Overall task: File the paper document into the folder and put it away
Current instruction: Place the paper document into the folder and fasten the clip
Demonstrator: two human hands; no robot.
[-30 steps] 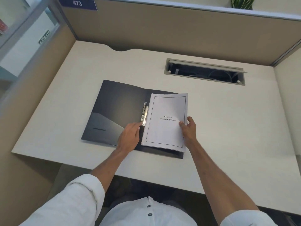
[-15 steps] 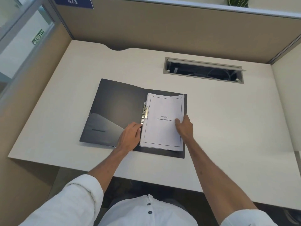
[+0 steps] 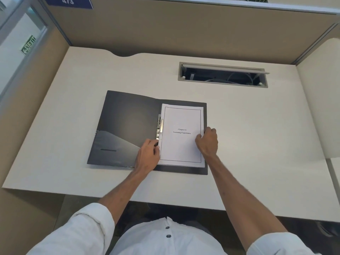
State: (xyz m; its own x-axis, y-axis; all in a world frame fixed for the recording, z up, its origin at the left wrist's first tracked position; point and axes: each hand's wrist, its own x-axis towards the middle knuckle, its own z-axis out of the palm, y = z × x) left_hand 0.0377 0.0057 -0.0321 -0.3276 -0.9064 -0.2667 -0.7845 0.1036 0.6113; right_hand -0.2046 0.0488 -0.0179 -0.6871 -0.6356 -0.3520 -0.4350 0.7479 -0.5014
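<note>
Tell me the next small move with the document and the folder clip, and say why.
Probably press the metal clip down with the left hand. The document already lies squarely on the open black folder's right half, its left edge at the clip, the right hand steadying its right edge. Whether the edge sits under the clip cannot be told.

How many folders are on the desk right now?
1. A single black folder lies open near the desk's front edge, the document on its right half. Nothing in view suggests another, though the desk's far right runs out of frame.
</note>
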